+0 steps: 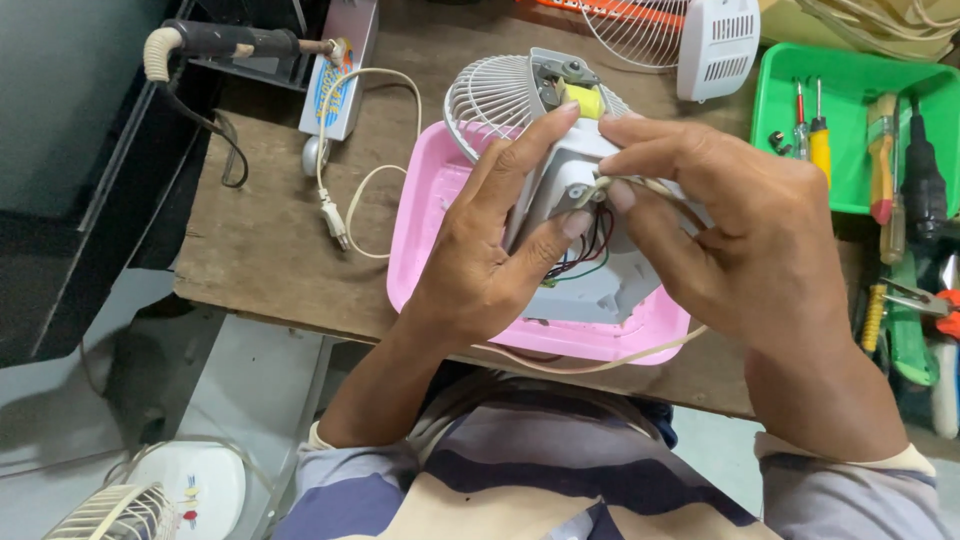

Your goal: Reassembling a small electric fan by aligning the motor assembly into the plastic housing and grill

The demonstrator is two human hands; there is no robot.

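- My left hand (490, 265) clasps the grey fan housing (590, 270) over the pink tray (420, 240).
- My right hand (730, 230) pinches the cream cord (640, 185) at its top.
- Wire grille (490, 100) just beyond my fingers.

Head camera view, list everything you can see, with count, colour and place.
fan body: one, grey-white with wire grille, held over the tray
tray: one, pink, middle of bench
bench: one, brown wood
power cord: one, cream, left of the tray
soldering iron: one, black, top left
bin: one, green, top right, holding screwdrivers
fan grille: one, white, top edge
small fan: one, cream, bottom left on the floor
left hand: gripping the fan body
right hand: pinching the cord at the fan body
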